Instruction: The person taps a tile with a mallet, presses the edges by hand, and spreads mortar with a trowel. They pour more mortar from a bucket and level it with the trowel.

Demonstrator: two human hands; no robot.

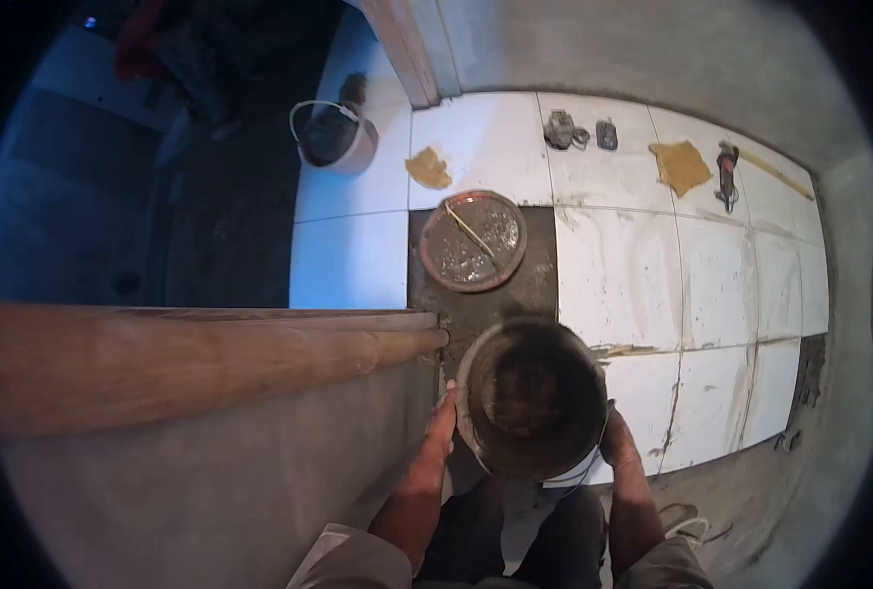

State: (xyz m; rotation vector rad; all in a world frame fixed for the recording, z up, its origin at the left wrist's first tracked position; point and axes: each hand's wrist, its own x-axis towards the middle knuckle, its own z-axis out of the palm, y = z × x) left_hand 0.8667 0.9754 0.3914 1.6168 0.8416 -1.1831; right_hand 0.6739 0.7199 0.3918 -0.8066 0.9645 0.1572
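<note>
Both hands grip a round, dirty bucket (532,398) from opposite sides, seen from straight above; the left hand (443,412) lies flat against the bucket's left wall, fingers pointing forward along the rim, closed onto it; the right hand (616,444) clasps the right wall, its fingers curled round the side and partly hidden behind the rim; the bucket sits between the two hands, above a bare dark patch of floor (476,309) where a tile is missing, and whether it rests on the ground or is lifted cannot be told; its inside is dark and smeared with grey mortar; just ahead of the hands, beyond the bucket, lies a shallow round pan (473,241) of wet grey mortar with a thin stick lying across it; further ahead and to the left of the left hand stands a white bucket (332,135) with a wire handle; a tan rag (429,169) lies ahead on the white tiles (721,285), and well ahead of the right hand are small power tools (559,130), a second tan cloth (681,165) and another tool (727,175); to the left of the left hand runs a wooden door frame (201,348), touching close by the wrist.
</note>
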